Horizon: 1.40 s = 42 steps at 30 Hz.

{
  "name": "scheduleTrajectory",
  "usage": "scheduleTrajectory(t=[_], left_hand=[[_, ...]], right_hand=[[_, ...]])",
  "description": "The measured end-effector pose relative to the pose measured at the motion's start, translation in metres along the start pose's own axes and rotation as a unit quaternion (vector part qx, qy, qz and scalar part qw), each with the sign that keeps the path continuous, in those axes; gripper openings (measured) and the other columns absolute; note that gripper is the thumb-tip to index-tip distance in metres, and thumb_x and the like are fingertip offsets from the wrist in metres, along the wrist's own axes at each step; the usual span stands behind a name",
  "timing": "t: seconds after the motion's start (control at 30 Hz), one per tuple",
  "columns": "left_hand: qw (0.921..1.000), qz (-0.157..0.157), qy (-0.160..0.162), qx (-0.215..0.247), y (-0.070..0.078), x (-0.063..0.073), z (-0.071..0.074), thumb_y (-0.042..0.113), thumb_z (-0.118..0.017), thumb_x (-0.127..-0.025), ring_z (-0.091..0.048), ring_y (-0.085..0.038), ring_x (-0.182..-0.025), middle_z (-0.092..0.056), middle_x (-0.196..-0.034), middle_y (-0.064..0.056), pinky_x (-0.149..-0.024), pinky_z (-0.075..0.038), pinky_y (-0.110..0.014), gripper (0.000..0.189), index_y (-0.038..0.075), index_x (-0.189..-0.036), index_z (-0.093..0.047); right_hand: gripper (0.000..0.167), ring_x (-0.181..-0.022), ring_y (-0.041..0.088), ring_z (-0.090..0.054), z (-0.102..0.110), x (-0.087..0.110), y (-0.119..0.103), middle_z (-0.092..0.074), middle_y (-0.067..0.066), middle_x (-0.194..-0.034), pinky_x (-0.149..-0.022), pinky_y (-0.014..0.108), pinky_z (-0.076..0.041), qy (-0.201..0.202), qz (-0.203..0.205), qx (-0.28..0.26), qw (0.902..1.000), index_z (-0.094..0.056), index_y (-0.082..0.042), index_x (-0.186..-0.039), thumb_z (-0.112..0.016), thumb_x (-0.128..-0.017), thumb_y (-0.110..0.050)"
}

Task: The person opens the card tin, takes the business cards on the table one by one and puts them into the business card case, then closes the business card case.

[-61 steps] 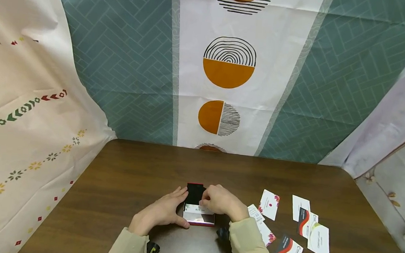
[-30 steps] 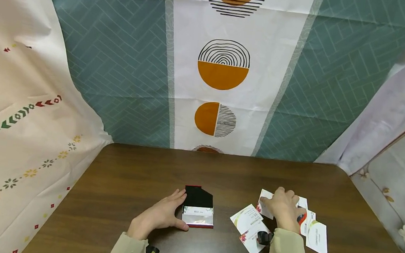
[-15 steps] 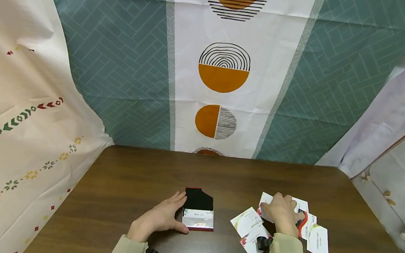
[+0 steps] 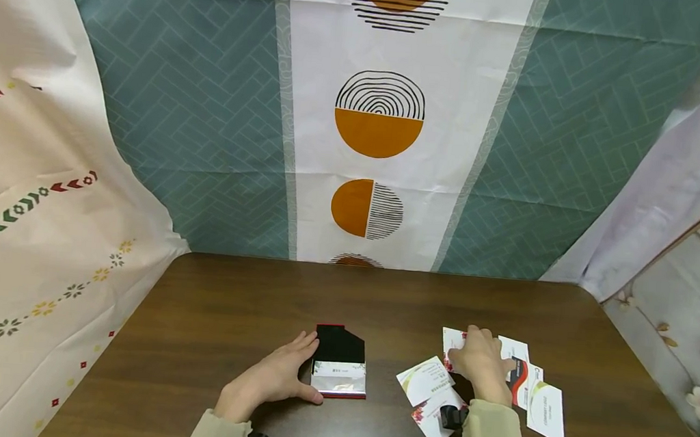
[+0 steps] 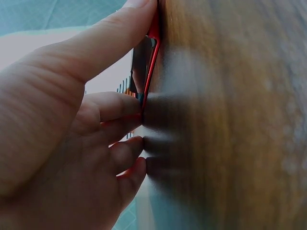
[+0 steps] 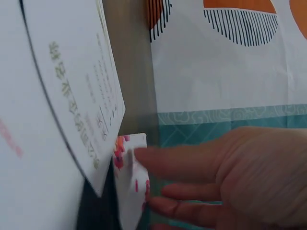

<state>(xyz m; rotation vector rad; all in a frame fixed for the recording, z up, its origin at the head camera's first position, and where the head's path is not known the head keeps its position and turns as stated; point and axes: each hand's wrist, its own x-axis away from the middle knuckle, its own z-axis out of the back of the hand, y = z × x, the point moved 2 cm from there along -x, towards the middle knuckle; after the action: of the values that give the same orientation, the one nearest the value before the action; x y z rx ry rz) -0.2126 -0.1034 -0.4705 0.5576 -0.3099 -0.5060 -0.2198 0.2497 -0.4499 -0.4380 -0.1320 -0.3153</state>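
We are finding the left hand (image 4: 272,380) spread wide against the case (image 4: 340,348). Well rightward, the right hand (image 4: 482,363) is touching a flowered card (image 6: 128,187) — pinching or not, we cannot tell; weak edge contact could be inviting slippage.

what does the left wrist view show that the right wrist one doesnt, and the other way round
Only the left wrist view shows the left hand, its thumb and fingers at the side of the red-edged case.

Only the right wrist view shows the right hand, its thumb on a floral card, with white printed cards close to the camera.

Both share the brown tabletop and the patterned cloth.
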Motion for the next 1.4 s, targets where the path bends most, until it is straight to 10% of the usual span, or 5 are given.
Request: scheduleTrajectory(t=[0.33, 1.4], left_hand=[[0.9999, -0.007, 0.008, -0.003, -0.001, 0.0, 0.002, 0.046, -0.084, -0.072, -0.017, -0.035, -0.146, -0.025, -0.158, -0.016, -0.111, -0.023, -0.058, 0.103, -0.006, -0.147, -0.037], [1.0, -0.002, 0.001, 0.005, 0.001, 0.001, 0.001, 0.045, -0.084, -0.072, -0.017, -0.036, -0.146, -0.025, -0.158, -0.016, -0.111, -0.024, -0.058, 0.102, -0.005, -0.147, -0.037]], right_hand=[[0.086, -0.119, 0.058, -0.032, 0.002, -0.001, -0.001, -0.04, 0.041, -0.125, -0.089, 0.076, -0.024, -0.013, -0.021, 0.016, 0.9996, -0.043, 0.017, -0.128, -0.079, -0.078, -0.043], [0.023, -0.088, 0.031, -0.058, 0.008, 0.002, -0.016, -0.066, 0.014, -0.095, -0.074, 0.048, -0.046, 0.047, 0.095, -0.108, 0.9884, -0.069, 0.001, -0.108, -0.054, -0.094, -0.01]])
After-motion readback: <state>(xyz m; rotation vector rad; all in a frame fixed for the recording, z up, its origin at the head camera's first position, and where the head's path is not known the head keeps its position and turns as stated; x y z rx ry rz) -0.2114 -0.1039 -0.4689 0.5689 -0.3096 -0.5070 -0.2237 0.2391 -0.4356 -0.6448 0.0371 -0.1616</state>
